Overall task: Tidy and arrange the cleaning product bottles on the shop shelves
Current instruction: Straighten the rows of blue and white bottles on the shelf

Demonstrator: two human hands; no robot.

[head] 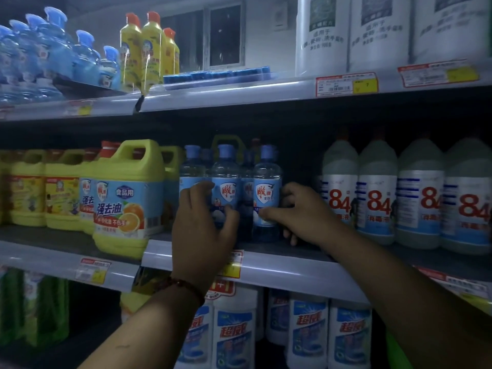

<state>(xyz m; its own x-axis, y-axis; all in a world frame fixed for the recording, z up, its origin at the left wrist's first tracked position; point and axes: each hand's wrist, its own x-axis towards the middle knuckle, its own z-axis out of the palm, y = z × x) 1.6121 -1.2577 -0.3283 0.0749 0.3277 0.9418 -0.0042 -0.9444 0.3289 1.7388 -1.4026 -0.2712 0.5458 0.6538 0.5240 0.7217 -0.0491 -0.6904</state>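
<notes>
On the middle shelf (279, 265), a row of yellow jugs (29, 198) is standing along the left end, and one large yellow jug (125, 198) with an orange on its label is sitting right at the front edge. Just beside it, near the middle of the shelf's front edge, a cluster of clear bottles with blue caps is standing upright, with more of the same behind in the dark. The left hand (205, 225), a red bead bracelet (183, 284) circling its wrist, is gripping the middle clear bottle (225, 171) — the thumb is lying across the front of the label while the fingers are curling in on the bottle's left side, covering part of the left clear bottle (191, 169). The right hand (300, 211) is gripping the right clear bottle (267, 179), its thumb pressing across the lower label and its fingers wrapping round the right side. Both held bottles are standing close together, near the front edge. Further right, white bottles marked 84 (378, 201) are lining the same edge — near the right hand but not touching it
</notes>
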